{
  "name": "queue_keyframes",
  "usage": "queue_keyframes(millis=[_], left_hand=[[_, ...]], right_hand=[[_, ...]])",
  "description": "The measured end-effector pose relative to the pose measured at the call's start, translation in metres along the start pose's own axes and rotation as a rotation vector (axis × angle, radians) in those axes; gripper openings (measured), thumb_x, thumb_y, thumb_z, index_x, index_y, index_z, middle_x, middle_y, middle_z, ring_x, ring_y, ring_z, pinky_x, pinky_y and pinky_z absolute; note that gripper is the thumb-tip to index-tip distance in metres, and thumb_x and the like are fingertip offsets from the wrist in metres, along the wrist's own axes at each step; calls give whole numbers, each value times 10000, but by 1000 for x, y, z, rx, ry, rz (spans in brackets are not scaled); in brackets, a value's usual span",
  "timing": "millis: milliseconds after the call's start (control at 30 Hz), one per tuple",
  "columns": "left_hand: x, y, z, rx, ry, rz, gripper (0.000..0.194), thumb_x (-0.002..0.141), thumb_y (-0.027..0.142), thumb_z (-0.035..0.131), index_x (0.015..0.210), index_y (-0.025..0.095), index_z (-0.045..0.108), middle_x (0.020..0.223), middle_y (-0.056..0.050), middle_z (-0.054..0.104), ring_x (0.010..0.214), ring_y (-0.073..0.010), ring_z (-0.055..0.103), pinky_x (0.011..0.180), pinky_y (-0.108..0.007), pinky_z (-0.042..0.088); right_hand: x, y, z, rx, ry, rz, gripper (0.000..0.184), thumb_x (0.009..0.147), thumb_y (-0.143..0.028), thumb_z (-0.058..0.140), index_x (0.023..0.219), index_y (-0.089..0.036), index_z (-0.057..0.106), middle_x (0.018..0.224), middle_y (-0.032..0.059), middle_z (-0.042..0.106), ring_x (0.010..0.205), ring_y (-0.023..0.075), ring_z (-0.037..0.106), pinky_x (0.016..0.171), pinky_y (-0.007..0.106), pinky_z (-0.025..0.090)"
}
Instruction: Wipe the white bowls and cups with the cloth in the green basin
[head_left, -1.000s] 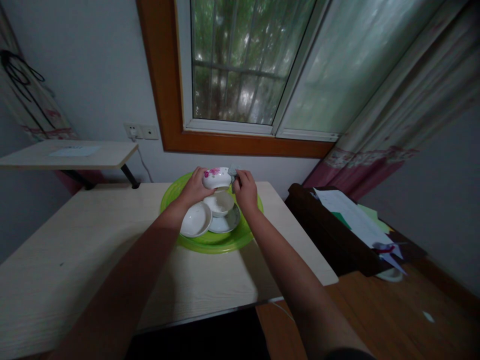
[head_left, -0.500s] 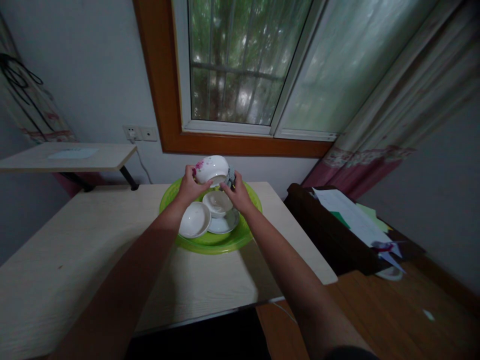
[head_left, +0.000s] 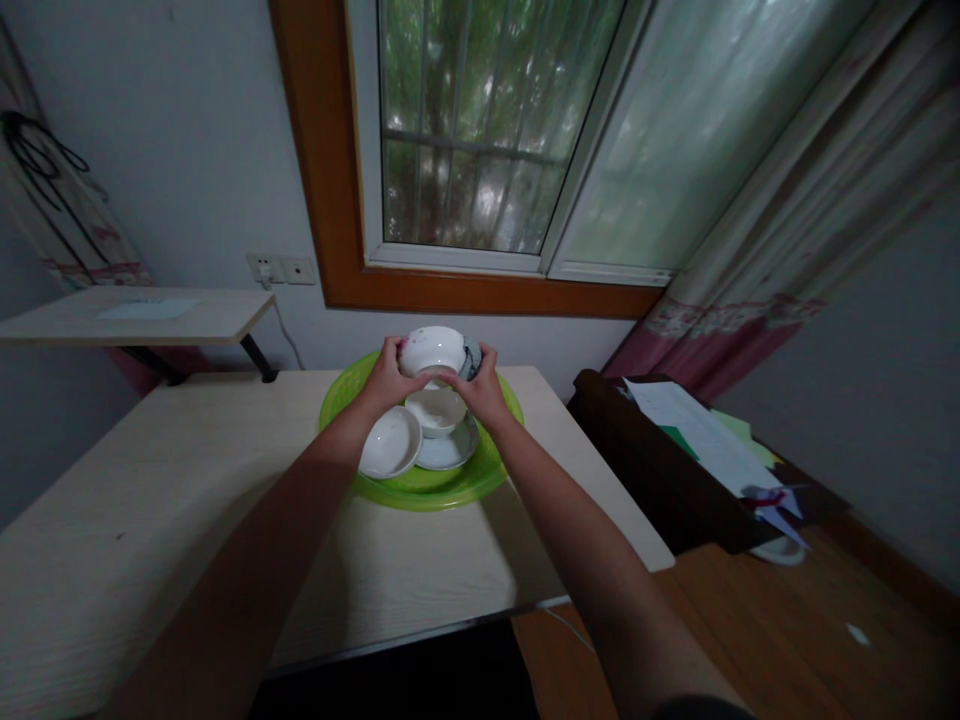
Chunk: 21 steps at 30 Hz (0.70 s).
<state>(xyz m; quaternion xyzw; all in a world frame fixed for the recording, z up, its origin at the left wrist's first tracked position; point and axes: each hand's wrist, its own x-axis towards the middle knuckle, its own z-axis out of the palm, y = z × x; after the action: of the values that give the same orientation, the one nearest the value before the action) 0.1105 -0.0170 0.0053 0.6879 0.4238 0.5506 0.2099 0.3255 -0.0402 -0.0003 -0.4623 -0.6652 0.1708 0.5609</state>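
Being pinched by the left grip and by the right grip with a grey cloth, the flowered bowl is held above the green basin — probably so its weight is shared. Inside, 2 white bowls and 1 plate are gathered.

Both arms outstretched, hands facing, curled inward
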Motion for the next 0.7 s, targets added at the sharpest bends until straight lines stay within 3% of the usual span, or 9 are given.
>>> queue_keyframes(millis=[167,300,467,700], left_hand=[[1,1,0,131,17,97,747,582,402,960,1166,224,531,1153,-75,617,1105,-260,612,947,-384,512],[2,0,0,188,-3,100,718,603,420,948,1155,220,536,1126,-66,632,1055,-254,621,919,-377,512],[3,-3,-1,236,-4,89,661,607,343,925,1127,224,535,1107,-61,645,1035,-263,631,920,-390,515],[-1,9,-2,244,-133,144,496,659,217,811,1080,215,550,1103,-75,632,1062,-276,632,951,-412,524]], right_hand=[[0,0,0,-84,-8,-134,861,796,-650,825,1413,-187,443,1351,185,603,1256,335,611,1116,514,501],[1,0,-2,-125,9,-222,760,861,-592,791,1437,-211,474,1377,176,603,1299,337,588,1156,542,475],[1,-12,-5,-196,-48,-429,626,940,-466,739,1481,-253,508,1513,173,532,1422,329,507,1216,556,418],[-4,-29,-4,-320,-150,-558,392,989,-378,697,1378,-336,672,1508,93,585,1394,307,518,1195,567,429]])
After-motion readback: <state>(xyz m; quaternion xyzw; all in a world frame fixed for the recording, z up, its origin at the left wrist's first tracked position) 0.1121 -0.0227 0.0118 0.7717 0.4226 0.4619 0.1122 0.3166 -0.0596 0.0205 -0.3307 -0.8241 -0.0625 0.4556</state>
